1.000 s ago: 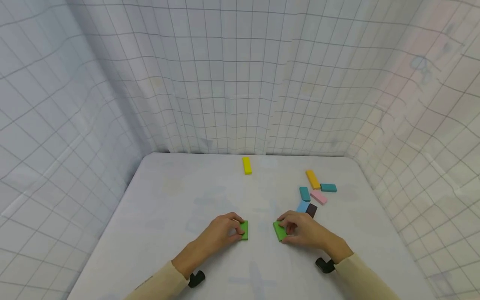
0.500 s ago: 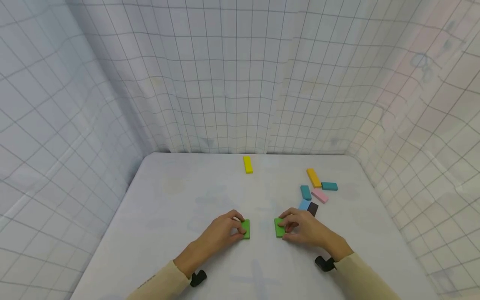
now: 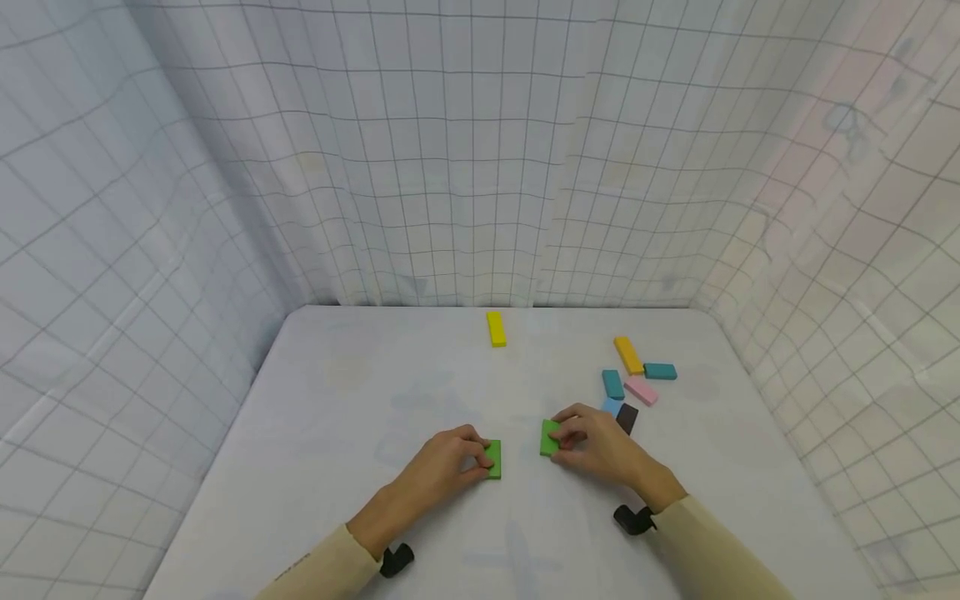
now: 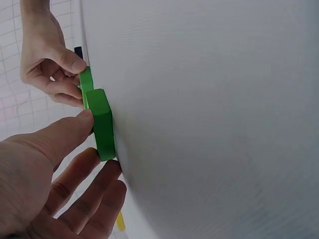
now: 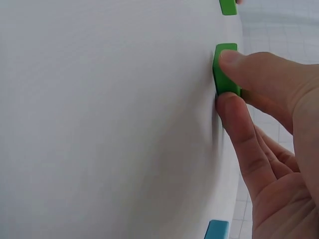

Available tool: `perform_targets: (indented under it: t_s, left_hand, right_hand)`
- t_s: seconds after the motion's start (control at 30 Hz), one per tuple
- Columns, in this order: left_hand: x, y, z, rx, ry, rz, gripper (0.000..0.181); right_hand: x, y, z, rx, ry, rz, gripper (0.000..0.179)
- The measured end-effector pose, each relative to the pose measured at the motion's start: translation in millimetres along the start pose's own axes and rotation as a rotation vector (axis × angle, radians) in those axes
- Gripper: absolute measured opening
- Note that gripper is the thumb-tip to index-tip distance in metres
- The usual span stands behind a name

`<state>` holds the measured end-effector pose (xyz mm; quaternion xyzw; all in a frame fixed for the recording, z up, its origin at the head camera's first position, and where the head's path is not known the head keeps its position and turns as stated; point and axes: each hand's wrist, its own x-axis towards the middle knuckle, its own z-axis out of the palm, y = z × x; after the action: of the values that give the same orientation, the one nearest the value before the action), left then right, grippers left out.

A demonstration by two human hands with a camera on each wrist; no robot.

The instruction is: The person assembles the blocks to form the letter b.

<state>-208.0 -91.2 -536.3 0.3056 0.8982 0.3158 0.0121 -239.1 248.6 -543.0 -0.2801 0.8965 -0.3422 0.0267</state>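
- Pinching flat green rectangular block [image 3: 494, 459]: left hand [image 3: 448, 462], thumb and fingers partway spread.
- Gripping second green rectangular block [image 3: 548, 437], apart from first: right hand [image 3: 598, 443].

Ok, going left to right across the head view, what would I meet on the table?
Left hand, left green block, right green block, right hand, far-right teal block.

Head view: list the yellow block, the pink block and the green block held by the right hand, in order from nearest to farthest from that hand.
1. Green block: pinched in the right hand.
2. Pink block: beyond the hand, to its right.
3. Yellow block: near the table's far edge, to the left.
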Motion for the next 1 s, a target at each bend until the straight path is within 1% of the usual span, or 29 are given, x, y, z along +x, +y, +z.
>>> perform_targets:
  t_s: [0.13, 0.3, 0.53, 0.7, 0.87, 1.0]
  left_hand:
    - [-0.7, 1.1, -0.3, -0.007, 0.006, -0.013, 0.011]
    - [-1.5, 2.7, -0.4, -0.005, 0.009, -0.029, 0.020]
    - [-1.7, 4.5, 1.0, -0.006, 0.005, -0.062, 0.019]
    - [-2.1, 6.4, 0.6, -0.021, -0.010, -0.089, 0.019]
    - [-2.8, 8.4, -0.8, -0.033, -0.012, -0.089, 0.018]
    - [-3.6, 9.5, -0.9, -0.014, -0.006, -0.081, 0.016]
  right_hand:
    - [8.5, -1, 4, 0.012, 0.012, 0.023, 0.023]
    - [18.8, -2, 9, -0.001, 0.030, 0.045, 0.024]
    - [34.1, -3, 16, 0.016, 0.049, 0.038, 0.024]
    - [44.9, -9, 22, 0.034, 0.048, 0.023, 0.026]
    - [55.1, -13, 27, 0.034, 0.039, 0.001, 0.028]
    - [61.1, -17, 29, 0.034, 0.028, -0.009, 0.027]
